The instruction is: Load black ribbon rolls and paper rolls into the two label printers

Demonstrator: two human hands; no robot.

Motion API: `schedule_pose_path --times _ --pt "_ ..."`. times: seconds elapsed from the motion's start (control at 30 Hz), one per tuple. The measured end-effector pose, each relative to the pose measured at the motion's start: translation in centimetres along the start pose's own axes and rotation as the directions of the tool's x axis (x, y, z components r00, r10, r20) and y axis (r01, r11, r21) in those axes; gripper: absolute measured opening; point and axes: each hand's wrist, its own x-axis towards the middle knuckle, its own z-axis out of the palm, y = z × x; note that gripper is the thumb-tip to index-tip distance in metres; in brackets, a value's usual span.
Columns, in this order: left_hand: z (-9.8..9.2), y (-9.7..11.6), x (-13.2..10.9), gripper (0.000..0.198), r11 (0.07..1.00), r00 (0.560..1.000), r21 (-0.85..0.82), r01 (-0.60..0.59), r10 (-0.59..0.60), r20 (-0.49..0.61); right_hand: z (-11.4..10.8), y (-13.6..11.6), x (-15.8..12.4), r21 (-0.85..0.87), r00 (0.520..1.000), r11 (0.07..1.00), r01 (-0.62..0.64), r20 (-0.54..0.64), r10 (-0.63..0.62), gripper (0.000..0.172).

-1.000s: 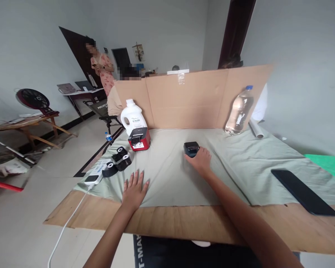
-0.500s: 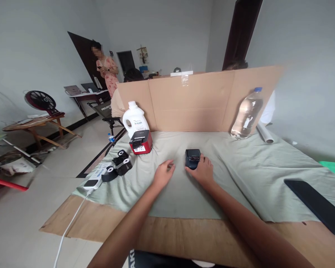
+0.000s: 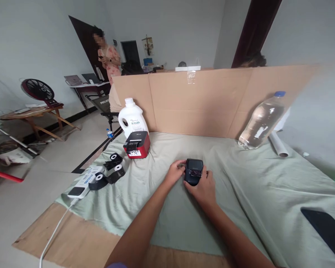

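Observation:
A small black device (image 3: 194,171) lies on the pale green cloth (image 3: 161,208) in the middle of the table. My right hand (image 3: 202,188) grips it from the near and right side, fingers curled round it. My left hand (image 3: 175,172) touches its left side with bent fingers. Both forearms reach in from the bottom of the view.
A red and black label printer (image 3: 136,144) and a white jug (image 3: 131,118) stand at the left, with black tape rolls (image 3: 111,172) and a white power strip (image 3: 83,181). A water bottle (image 3: 261,122), a cardboard screen (image 3: 212,100), a dark phone (image 3: 328,232). A person stands far left.
My left hand left the table's near edge and moved right up to the black device, now touching its left side. My right hand stayed on the device. The view moved closer.

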Motion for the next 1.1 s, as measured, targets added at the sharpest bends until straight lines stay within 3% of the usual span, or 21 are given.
schedule_pose_path --times 0.3,0.6,0.8,0.93,1.1 --pt "-0.6 1.3 0.6 0.044 0.981 0.977 -0.041 0.191 -0.186 0.099 0.0 0.1 0.4 0.003 0.999 1.0 -0.015 0.032 0.015 0.103" --pt "-1.2 1.8 0.5 0.045 0.961 0.955 -0.059 0.272 -0.262 0.139 -1.1 -1.0 0.2 0.006 0.987 0.994 -0.105 0.126 0.103 0.098" --pt "-1.2 2.4 0.5 0.069 0.938 0.935 -0.058 0.342 -0.333 0.125 -0.8 -0.9 0.0 -0.031 0.987 0.995 -0.092 0.128 0.096 0.111" --pt "-1.3 2.8 0.3 0.073 0.943 0.937 -0.012 0.333 -0.329 0.114 -0.6 -0.6 0.1 -0.029 0.979 0.995 -0.1 0.174 0.103 0.122" --pt "-1.3 2.7 0.4 0.07 0.952 0.948 0.007 0.304 -0.304 0.096 -0.8 -0.7 0.3 -0.007 0.976 0.993 -0.114 0.183 0.114 0.121"
